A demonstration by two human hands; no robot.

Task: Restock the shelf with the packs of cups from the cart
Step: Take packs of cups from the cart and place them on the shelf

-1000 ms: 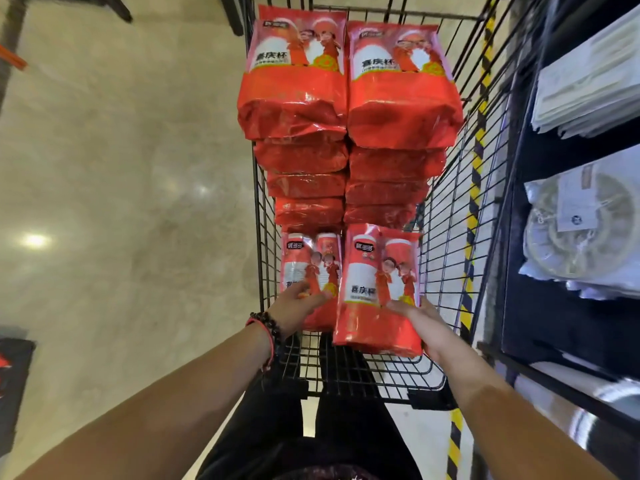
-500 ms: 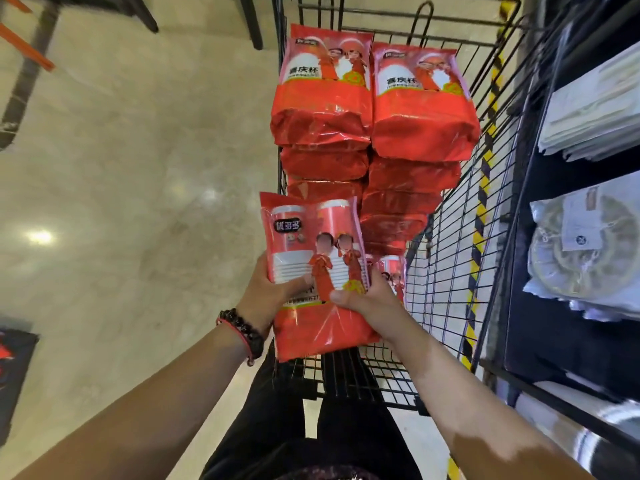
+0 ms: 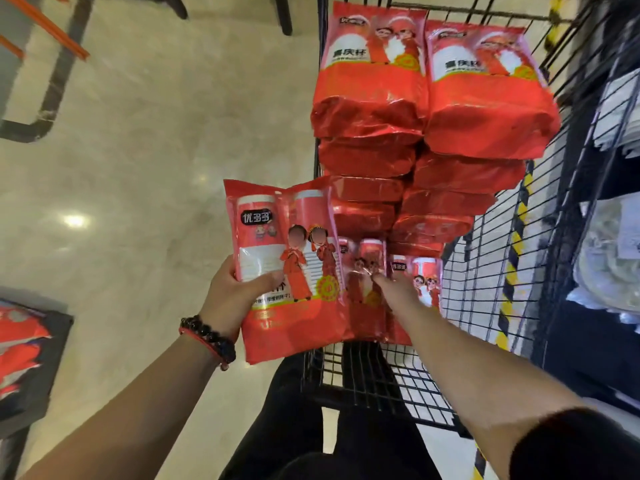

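My left hand [image 3: 235, 292] grips the left edge of a red pack of cups [image 3: 277, 237] and holds it upright over the near left corner of the black wire cart [image 3: 485, 306]. My right hand [image 3: 398, 289] reaches into the cart. Its fingertips touch a second upright pack [image 3: 360, 306], and the grip is blurred. A third pack [image 3: 426, 282] stands just right of that hand. Behind them, two tall stacks of larger red packs [image 3: 370, 109] fill the far half of the cart.
A dark shelf unit [image 3: 588, 341] runs along the cart's right side, holding white bagged goods [image 3: 609, 258]. At the lower left a dark crate [image 3: 52, 368] holds more red packs. Polished beige floor [image 3: 156, 168] lies left of the cart, with table legs at the top left.
One second ago each hand touched a pack in the cart. Then both lifted one pack. Now my right hand has let go and reached down to the packs in the cart.
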